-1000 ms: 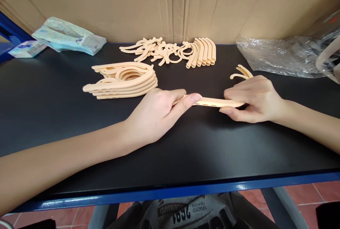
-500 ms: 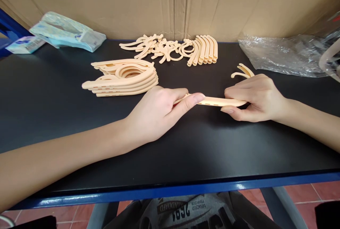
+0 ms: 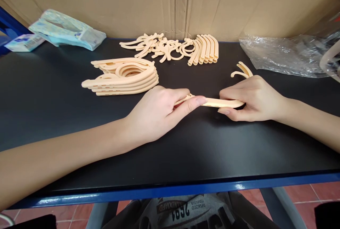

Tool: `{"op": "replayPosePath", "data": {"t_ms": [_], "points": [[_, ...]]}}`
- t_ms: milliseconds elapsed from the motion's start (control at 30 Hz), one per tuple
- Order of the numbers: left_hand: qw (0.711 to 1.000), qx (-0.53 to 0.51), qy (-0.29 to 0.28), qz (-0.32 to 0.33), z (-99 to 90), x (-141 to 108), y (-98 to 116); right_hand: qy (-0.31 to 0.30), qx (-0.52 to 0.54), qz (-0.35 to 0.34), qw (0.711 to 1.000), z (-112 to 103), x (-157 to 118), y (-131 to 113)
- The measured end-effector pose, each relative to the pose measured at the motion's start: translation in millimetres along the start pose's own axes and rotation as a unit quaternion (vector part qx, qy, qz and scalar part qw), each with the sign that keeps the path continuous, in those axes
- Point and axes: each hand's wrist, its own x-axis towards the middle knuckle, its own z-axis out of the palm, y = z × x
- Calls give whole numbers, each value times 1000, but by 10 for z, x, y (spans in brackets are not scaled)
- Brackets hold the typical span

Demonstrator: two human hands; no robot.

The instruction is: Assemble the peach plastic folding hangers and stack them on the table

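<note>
Between both hands is a cream plastic folding hanger piece (image 3: 216, 102), held roughly level just above the table with its slotted edge facing me. My left hand (image 3: 162, 110) pinches its left end, thumb along the near side. My right hand (image 3: 245, 98) is closed around the right end, its thumb underneath. The fingers hide both ends, so I cannot see how the parts inside them join. Left of my left hand lies a stack of folded cream hangers (image 3: 124, 82). Just behind my right hand are loose curved pieces (image 3: 244, 70).
At the back lie a tangle of curved hook parts (image 3: 148, 45) and a row of hanger arms (image 3: 207, 49). Light blue plastic packaging (image 3: 66, 30) sits back left, and a clear plastic bag (image 3: 281, 55) back right. Cardboard (image 3: 119, 6) stands behind the black table (image 3: 159, 165).
My right hand has shifted slightly left, closer to my left hand, and less of the hanger piece shows between them. The stack and loose parts stay in place.
</note>
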Motion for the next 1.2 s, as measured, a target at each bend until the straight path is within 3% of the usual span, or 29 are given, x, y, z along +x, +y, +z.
{"op": "replayPosePath", "data": {"t_ms": [1200], "points": [[1000,9,-2,10,18,10,-16,-54,25,50,997,-27,45,-47]]}}
